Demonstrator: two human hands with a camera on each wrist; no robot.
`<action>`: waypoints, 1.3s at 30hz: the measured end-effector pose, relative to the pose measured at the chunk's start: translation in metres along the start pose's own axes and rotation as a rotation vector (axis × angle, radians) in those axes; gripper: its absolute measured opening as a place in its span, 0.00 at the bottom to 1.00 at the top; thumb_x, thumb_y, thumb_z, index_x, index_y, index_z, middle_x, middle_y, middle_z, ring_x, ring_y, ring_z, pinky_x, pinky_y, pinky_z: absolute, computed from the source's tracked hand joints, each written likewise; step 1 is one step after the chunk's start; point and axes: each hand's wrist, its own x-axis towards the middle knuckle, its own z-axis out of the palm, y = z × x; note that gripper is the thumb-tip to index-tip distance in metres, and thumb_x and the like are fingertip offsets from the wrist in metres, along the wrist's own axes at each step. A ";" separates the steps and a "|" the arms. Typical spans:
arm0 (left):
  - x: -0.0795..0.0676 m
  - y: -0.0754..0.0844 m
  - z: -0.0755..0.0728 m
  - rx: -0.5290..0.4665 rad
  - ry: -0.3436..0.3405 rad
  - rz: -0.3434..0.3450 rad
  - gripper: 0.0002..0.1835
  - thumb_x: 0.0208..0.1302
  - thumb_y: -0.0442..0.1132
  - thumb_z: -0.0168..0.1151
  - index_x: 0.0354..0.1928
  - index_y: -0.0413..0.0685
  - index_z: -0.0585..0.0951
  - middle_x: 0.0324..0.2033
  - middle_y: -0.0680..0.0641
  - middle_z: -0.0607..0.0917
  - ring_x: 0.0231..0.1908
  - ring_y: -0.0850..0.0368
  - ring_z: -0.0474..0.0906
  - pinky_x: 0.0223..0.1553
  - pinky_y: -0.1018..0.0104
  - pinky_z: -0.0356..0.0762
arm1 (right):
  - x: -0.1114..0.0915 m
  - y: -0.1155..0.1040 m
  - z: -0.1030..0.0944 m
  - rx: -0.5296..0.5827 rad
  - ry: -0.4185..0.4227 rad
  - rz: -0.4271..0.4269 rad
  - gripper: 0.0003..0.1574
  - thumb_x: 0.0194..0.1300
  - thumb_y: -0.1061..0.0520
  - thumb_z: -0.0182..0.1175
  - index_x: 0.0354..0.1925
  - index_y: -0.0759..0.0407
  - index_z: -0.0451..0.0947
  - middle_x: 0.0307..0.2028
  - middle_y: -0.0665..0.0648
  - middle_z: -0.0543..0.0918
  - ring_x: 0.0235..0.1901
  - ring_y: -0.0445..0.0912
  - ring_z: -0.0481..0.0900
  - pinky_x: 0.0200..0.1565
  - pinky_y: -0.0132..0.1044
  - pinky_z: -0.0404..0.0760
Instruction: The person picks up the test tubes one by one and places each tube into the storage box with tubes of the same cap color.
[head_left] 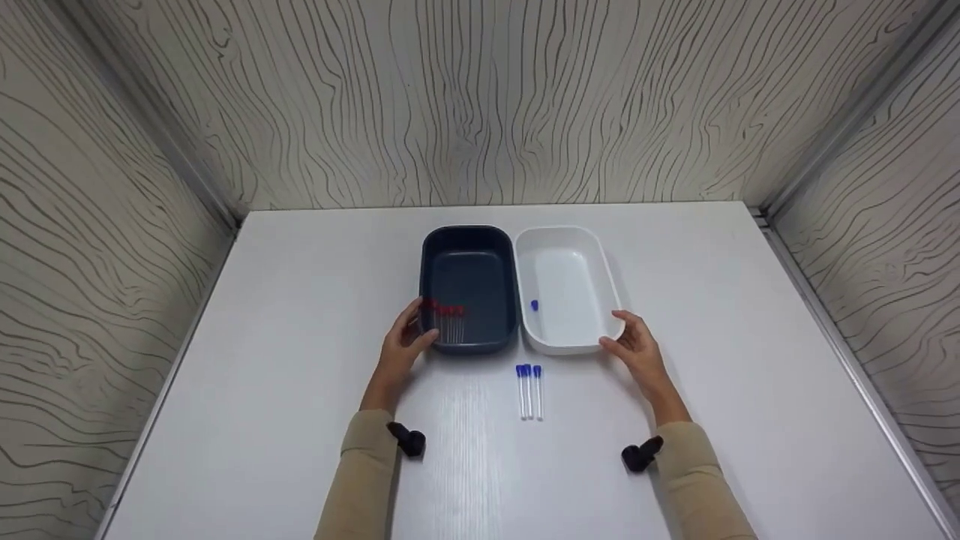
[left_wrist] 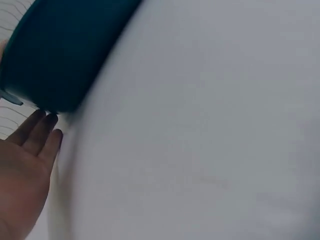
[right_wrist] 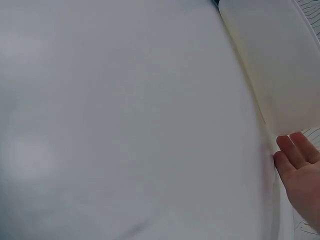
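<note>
My left hand point(head_left: 400, 351) grips the near left corner of a dark blue tray point(head_left: 480, 348), thumb at the near rim and fingers along the side. In the left wrist view, fingertips meet the outer wall of the dark blue tray point(left_wrist: 65, 55). Several clear tubes with red caps point(head_left: 451, 310) lie inside, at its near left. My right hand point(head_left: 637, 350) holds the near right corner of a white tray point(head_left: 566, 349), also seen from outside in the right wrist view. A blue cap point(head_left: 535, 305) shows inside the white tray; its tube hardly stands out against the white.
Three clear tubes with blue caps point(head_left: 529, 391) lie side by side on the white table point(head_left: 300, 315), just in front of the white tray. Both trays stand against each other, long sides parallel. Wood-patterned panels point(head_left: 480, 105) enclose the table at the back and both sides.
</note>
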 end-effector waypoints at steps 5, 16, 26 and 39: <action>-0.014 0.004 0.000 0.032 0.072 0.015 0.35 0.65 0.45 0.62 0.72 0.56 0.61 0.69 0.44 0.68 0.69 0.44 0.66 0.71 0.50 0.64 | -0.001 -0.001 0.004 -0.019 0.011 0.009 0.37 0.61 0.66 0.62 0.67 0.62 0.61 0.61 0.57 0.71 0.51 0.38 0.70 0.52 0.17 0.71; -0.047 0.012 0.014 0.142 0.289 -0.012 0.10 0.64 0.32 0.59 0.46 0.38 0.73 0.42 0.40 0.79 0.36 0.66 0.74 0.38 0.78 0.75 | 0.007 -0.003 -0.002 -0.043 -0.092 0.009 0.42 0.66 0.63 0.59 0.73 0.58 0.53 0.75 0.63 0.53 0.75 0.55 0.53 0.71 0.30 0.62; -0.059 0.012 0.037 0.385 -0.036 0.146 0.11 0.65 0.35 0.59 0.46 0.36 0.78 0.37 0.42 0.82 0.34 0.66 0.73 0.36 0.75 0.77 | 0.013 -0.002 -0.014 0.165 -0.217 0.073 0.42 0.69 0.66 0.52 0.73 0.62 0.44 0.77 0.66 0.43 0.78 0.56 0.37 0.65 0.19 0.65; -0.055 0.022 0.081 0.512 -0.315 0.135 0.21 0.61 0.39 0.65 0.54 0.39 0.77 0.35 0.42 0.82 0.32 0.60 0.75 0.35 0.74 0.74 | 0.014 0.001 -0.010 0.175 -0.242 0.114 0.41 0.71 0.64 0.49 0.74 0.57 0.42 0.78 0.62 0.35 0.78 0.56 0.29 0.78 0.51 0.31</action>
